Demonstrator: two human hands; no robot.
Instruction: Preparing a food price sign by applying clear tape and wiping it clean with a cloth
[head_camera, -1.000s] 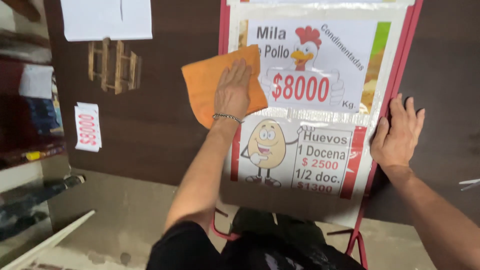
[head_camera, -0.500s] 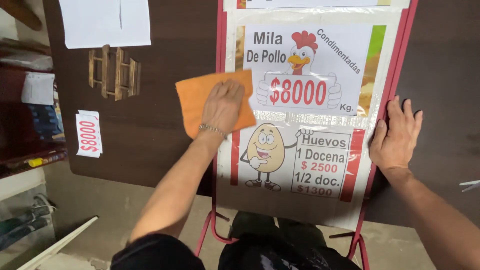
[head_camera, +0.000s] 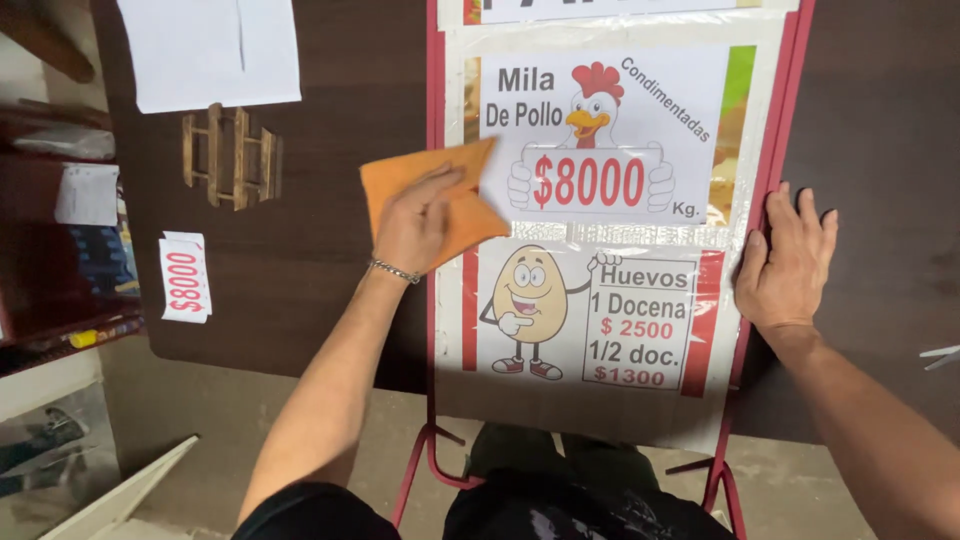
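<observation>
the left hand (head_camera: 420, 225) presses one orange square cleaning cloth (head_camera: 440, 195) flat against the clear plastic cover of one red-framed sign board (head_camera: 600, 230), which lies on a dark brown wooden table (head_camera: 300, 270); the grip is fingers laid together over the cloth, thumb pinching its near fold. the cloth sits on the board's left edge, partly over the red frame, beside the upper printed poster with a cartoon chicken (head_camera: 595, 105). the right hand (head_camera: 785, 265) rests on the board's right frame rail with fingers spread and flat, holding nothing, only bracing. a thin metal bracelet (head_camera: 395, 271) circles the left wrist. risks, as a judgement: the board overhangs the near table edge, so downward pressure near that end could tip it if the bracing hand lifts; a folded cloth corner stands up and could catch on the taped seam between the posters and peel the tape or wrinkle the plastic; heavy rubbing could crease the paper beneath. count: two hands, one cloth, one board carrying two fully visible posters, the lower one with a cartoon egg (head_camera: 530, 300), plus the edge of a third at the top; one small wooden rack (head_camera: 230, 155); one white price tag (head_camera: 185, 278); two white paper sheets (head_camera: 215, 50) on the table's far left.
</observation>
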